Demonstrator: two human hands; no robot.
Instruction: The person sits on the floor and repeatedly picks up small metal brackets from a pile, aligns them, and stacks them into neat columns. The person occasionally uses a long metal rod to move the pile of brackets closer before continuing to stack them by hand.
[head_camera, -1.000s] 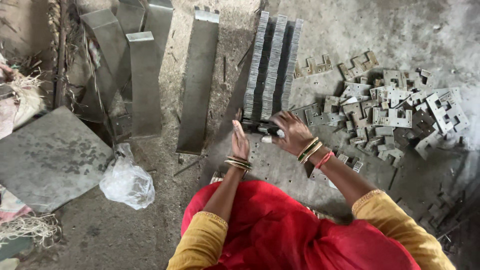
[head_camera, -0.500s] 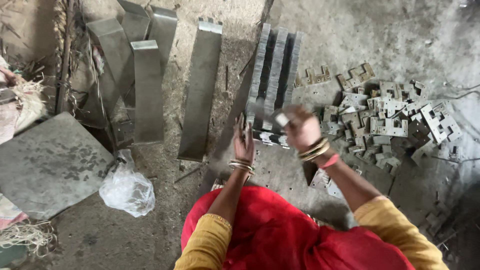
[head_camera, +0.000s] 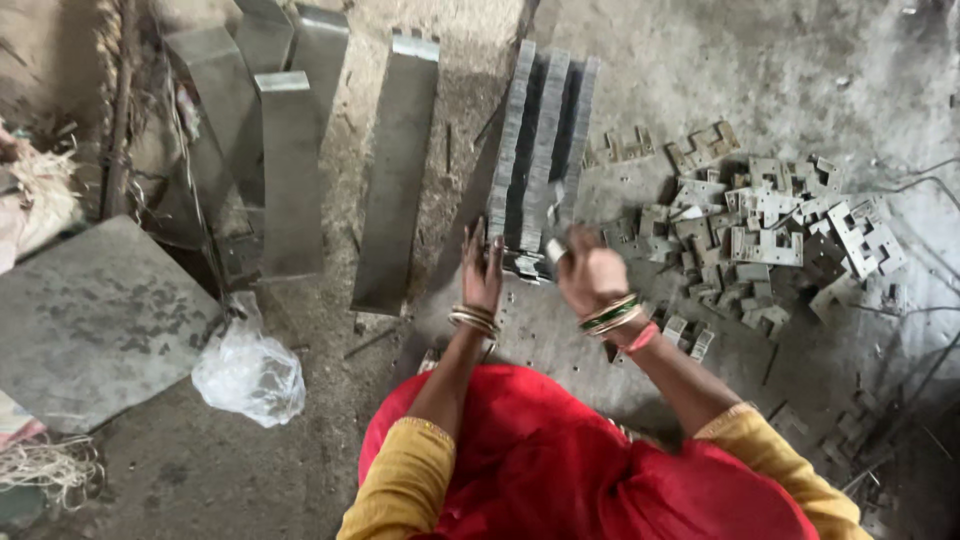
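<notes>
A long stack of grey E-shaped metal plates (head_camera: 540, 150) stands on edge on the floor, running away from me in three rows. My left hand (head_camera: 482, 270) is flat and upright against the near left end of the stack, fingers together. My right hand (head_camera: 588, 272) is closed around a few small metal plates (head_camera: 553, 250) at the near right end of the stack. Both wrists wear bangles. My red garment and yellow sleeves fill the bottom of the view.
A loose heap of E-shaped metal plates (head_camera: 770, 220) lies to the right. Several long metal channels (head_camera: 395, 170) lie to the left. A flat grey slab (head_camera: 90, 320) and a clear plastic bag (head_camera: 248, 372) sit at the left.
My right hand has swung from the stack's end out to the right and back with plates in it. My left hand has stayed against the stack's near end.
</notes>
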